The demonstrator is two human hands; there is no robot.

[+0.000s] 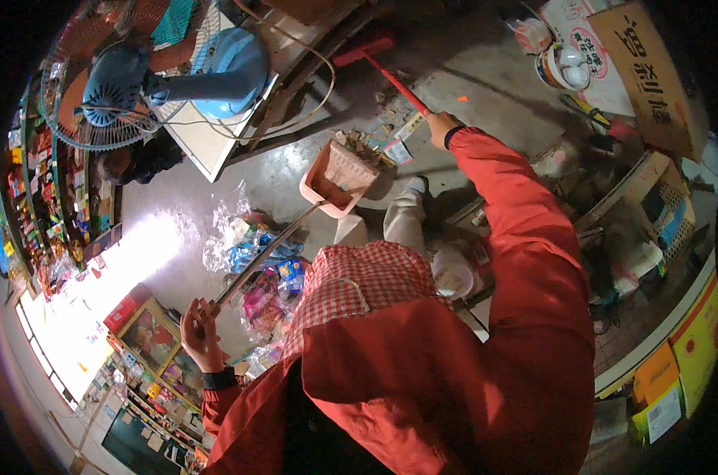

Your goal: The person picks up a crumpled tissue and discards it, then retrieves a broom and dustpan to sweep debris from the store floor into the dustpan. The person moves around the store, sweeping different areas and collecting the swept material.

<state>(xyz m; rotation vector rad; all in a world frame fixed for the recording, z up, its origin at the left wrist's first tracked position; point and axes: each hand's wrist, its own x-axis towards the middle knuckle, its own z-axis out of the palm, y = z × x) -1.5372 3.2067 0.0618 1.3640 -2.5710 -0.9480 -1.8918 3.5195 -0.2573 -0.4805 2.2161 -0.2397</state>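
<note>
My left hand (201, 335), at the lower left, is closed around the end of the long handle of a pink plastic dustpan (341, 178). The dustpan rests on the floor before my feet with its mouth facing up the picture, beside scraps, paper and dry debris (359, 142). My right hand (442, 126) is stretched forward and grips the red handle of a broom (397, 86), whose red head (365, 52) is in shadow on the floor beyond the litter. A flat packet (398, 152) lies between the dustpan and my right hand.
A blue electric fan (231, 77) stands on a white-topped table (216, 160) at the upper left. Plastic bags and wrappers (264, 297) lie on the floor left of my legs. A bucket (454, 276) stands right of them. Cardboard boxes (644, 83) are at the right, stocked shelves (56, 178) at the left.
</note>
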